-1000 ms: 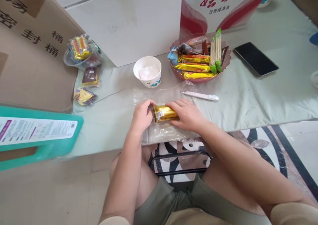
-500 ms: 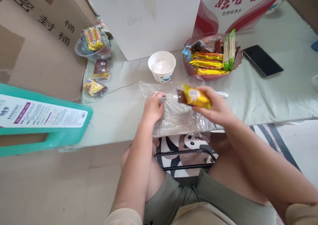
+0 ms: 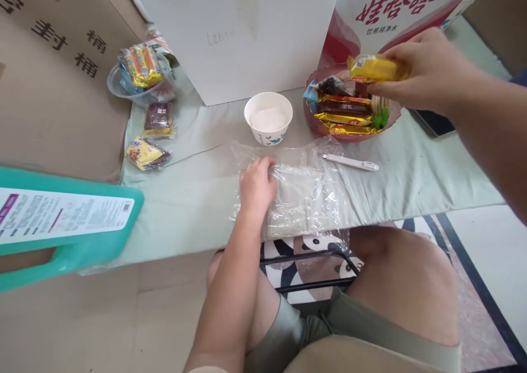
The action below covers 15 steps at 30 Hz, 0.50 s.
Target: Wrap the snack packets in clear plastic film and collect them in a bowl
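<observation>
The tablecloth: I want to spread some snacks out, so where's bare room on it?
Bare cloth lies between the teal jug and the plastic film, and right of the white cutter, below the phone. It's crowded around the pink snack bowl, with the right hand above.

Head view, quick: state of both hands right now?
Left hand: on clear plastic; whether gripping cannot be told.
Right hand: closed, holding a yellow packet.

Our left hand (image 3: 256, 190) lies low, fingers (image 3: 267, 162) curled inward, its bare forearm (image 3: 234, 279) slanting up from below, as our right arm (image 3: 494, 120) extends in from the side, the right hand (image 3: 430, 68) higher, back uppermost, fingers bent in a grip.
</observation>
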Each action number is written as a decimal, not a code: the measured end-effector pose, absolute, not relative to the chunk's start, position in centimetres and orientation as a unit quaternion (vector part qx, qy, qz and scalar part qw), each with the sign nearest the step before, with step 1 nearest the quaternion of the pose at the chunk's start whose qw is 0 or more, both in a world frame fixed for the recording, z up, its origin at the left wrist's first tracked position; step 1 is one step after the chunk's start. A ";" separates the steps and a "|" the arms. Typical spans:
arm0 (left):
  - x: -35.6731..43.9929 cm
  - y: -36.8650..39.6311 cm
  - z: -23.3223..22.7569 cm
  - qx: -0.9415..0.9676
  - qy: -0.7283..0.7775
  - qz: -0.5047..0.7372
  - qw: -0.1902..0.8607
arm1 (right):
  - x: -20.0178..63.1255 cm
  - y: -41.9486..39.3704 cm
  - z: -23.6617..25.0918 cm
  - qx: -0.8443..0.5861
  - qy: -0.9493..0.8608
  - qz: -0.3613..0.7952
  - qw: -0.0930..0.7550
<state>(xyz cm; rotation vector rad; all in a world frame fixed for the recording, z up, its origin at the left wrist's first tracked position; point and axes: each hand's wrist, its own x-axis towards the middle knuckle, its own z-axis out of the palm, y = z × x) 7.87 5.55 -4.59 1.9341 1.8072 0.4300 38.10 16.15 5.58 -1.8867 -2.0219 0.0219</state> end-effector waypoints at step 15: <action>8.6 5.8 -4.6 0.703 0.666 0.143 0.204 | 42.3 22.9 0.3 -0.562 -0.801 -0.183 0.099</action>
